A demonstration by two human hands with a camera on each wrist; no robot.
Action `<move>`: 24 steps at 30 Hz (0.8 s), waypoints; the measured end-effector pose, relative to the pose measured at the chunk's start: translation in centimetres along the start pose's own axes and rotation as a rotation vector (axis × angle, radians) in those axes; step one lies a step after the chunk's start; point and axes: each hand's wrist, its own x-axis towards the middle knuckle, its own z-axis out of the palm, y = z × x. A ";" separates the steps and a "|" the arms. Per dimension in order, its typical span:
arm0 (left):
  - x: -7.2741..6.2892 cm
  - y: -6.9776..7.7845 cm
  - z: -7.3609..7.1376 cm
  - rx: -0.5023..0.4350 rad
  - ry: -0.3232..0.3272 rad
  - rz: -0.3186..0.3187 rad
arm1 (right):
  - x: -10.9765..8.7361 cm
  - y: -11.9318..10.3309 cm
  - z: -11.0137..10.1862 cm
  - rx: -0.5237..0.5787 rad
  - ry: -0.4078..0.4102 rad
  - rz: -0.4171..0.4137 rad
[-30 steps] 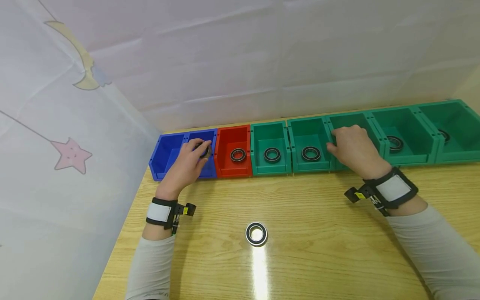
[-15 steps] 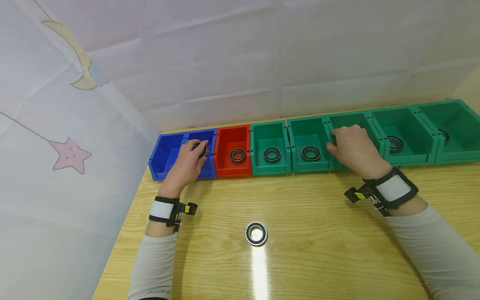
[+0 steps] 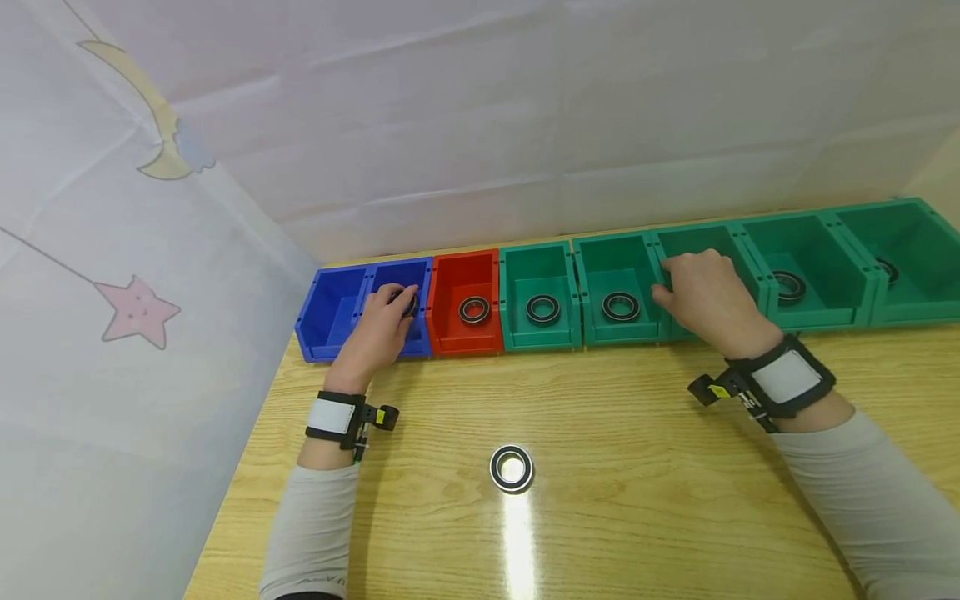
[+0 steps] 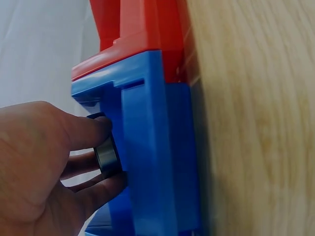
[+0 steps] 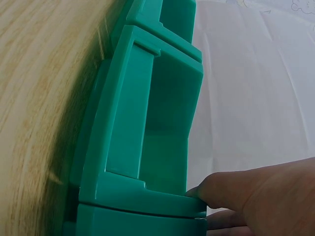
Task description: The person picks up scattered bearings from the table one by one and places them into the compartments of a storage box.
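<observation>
My left hand [image 3: 378,333] reaches into the right-hand blue bin [image 3: 422,340] and pinches a ball bearing [image 4: 108,156] by its edge, between thumb and fingertips. The bearing stands tilted close behind the bin's low front lip in the left wrist view. My right hand [image 3: 712,298] grips the wall between two green bins, its thumb [image 5: 211,189] at the rim and the other fingers curled on the far side, partly hidden. One more bearing [image 3: 512,468] lies flat on the wooden table [image 3: 600,533].
A red bin [image 3: 467,343] beside the blue ones holds a bearing [image 3: 474,310]. Further bearings lie in green bins, among them one bearing [image 3: 543,309] and another bearing [image 3: 621,307]. The bin row stands along a cloth-covered wall [image 3: 465,125]; a second cloth wall [image 3: 112,417] rises at left.
My left hand and forearm have shifted slightly right, and the pinched bearing sits a little lower in the blue bin. The right hand stays where it was.
</observation>
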 end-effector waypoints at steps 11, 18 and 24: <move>0.4 -0.6 1.2 0.009 -0.021 -0.004 | 0.1 0.0 0.0 0.008 -0.003 0.003; 0.4 -0.7 1.4 0.012 -0.020 -0.026 | 0.1 0.0 0.0 0.006 0.002 0.004; 0.6 -0.6 1.5 0.008 -0.039 -0.064 | 0.0 -0.1 -0.1 0.016 -0.011 0.023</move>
